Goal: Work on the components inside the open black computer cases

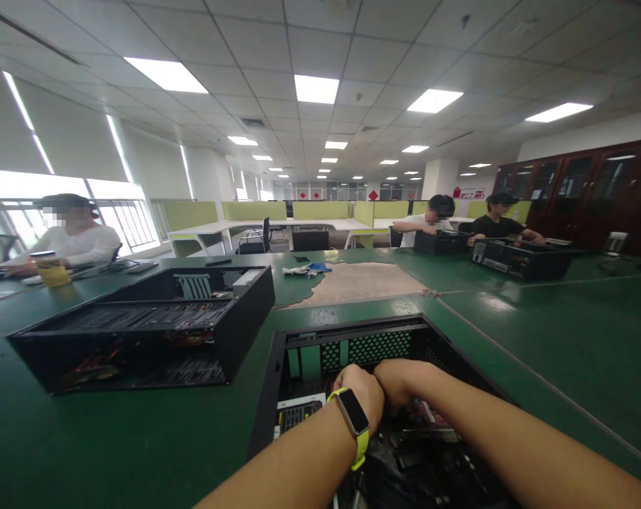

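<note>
Both hands are seen reaching down into an open black computer case [352, 346] that stands on the green bench [564, 339] directly in front of the wearer. The left hand [360, 392], with a yellow-strapped watch [352, 417] on the wrist, is curled knuckles-up just inside the case; the right hand [402, 382] is pressed against it, also curled downward. The fingers of both are hidden below the knuckles, so how far they are closed, and what if anything is gripped, cannot be told. Under the hands a white-labelled component [299, 413] and a tangle of dark cables and parts are visible, too dim to identify. A second open case [150, 325] lies well apart to the left on the same bench, and a worn patch [357, 283] with gloves or cloths [307, 269] beyond it is noted. Three other people are seated at the far sides, two at further cases [521, 258]. Risks are judged as follows: with both hands crowded into one spot and the view blocked, a cable could be snagged or a connector strained if force is applied blind; skin could be scraped on the sheet-metal edges; the watch could catch on internal parts.
</note>
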A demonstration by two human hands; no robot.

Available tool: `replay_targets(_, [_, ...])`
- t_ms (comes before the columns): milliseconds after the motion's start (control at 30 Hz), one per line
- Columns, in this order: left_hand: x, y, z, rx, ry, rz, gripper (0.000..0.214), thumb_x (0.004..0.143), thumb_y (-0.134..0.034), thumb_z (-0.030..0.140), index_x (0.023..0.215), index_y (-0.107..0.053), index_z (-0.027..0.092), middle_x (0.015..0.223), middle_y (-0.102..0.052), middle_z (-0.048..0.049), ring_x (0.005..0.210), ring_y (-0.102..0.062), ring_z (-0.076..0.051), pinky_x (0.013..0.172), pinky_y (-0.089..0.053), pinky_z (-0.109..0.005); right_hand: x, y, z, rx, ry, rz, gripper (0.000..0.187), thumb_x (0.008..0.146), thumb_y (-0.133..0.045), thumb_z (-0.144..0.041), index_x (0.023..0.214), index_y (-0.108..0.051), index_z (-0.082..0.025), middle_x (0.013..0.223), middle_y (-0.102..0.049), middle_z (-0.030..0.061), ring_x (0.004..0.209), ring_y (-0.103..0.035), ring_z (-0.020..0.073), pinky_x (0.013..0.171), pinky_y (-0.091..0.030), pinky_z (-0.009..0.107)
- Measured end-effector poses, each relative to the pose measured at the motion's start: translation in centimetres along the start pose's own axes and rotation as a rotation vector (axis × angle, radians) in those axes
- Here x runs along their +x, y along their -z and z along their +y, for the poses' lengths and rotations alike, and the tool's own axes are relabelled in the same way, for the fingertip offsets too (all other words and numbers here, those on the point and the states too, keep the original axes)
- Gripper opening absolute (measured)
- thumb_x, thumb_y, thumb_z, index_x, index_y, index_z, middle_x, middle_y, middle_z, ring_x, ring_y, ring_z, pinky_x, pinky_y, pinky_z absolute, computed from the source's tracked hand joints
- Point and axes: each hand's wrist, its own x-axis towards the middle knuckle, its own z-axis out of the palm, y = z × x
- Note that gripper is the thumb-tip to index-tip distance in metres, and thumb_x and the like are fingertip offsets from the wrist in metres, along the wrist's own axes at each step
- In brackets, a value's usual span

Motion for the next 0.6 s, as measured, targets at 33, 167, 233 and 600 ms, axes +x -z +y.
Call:
replay_targets(33, [-0.05,0.02,-0.01,0.001,-0.013,0.005,0.025,0.078,-0.055,0.010,0.096,-0.071,0.017,0.097,-0.071,-0.0144,0.086,-0.067,-0.030,0.068,-0.057,-0.044,-0.07,-0.01,0.00,0.000,-0.005,-0.003,0.038,0.052,-0.080,-0.028,0.087,-0.075,-0.013,0.082,-0.071,0.0096,0.074,-0.066,0.0249,0.066,-0.050,0.028])
replay_targets(167, [-0.29,0.24,-0.01,0.003,-0.045,-0.017,0.024,0.079,-0.055,0.011,0.098,-0.069,0.013,0.101,-0.070,-0.0148,0.093,-0.066,-0.030,0.074,-0.057,-0.044,-0.27,0.08,0.00,0.006,-0.016,-0.003,0.041,0.054,-0.080,-0.029,0.090,-0.074,-0.011,0.085,-0.071,0.0107,0.078,-0.067,0.0269,0.069,-0.051,0.030])
replay_targets(233, [-0.36,0.35,0.02,0.003,-0.052,-0.046,0.025,0.079,-0.055,0.010,0.100,-0.069,0.012,0.104,-0.070,-0.0142,0.095,-0.065,-0.030,0.074,-0.057,-0.044,-0.11,0.04,0.07,0.014,-0.014,-0.015,0.039,0.054,-0.080,-0.028,0.090,-0.074,-0.014,0.084,-0.071,0.0081,0.078,-0.067,0.0256,0.069,-0.051,0.029])
replay_targets(600, [-0.34,0.45,0.12,0.035,-0.078,-0.096,0.028,0.081,-0.054,0.013,0.106,-0.066,0.011,0.112,-0.068,-0.0105,0.101,-0.063,-0.028,0.081,-0.056,-0.045,0.49,-0.50,0.69,0.043,0.018,-0.041,0.051,0.055,-0.079,-0.028,0.104,-0.071,-0.014,0.095,-0.071,0.0101,0.087,-0.066,0.0280,0.074,-0.050,0.031])
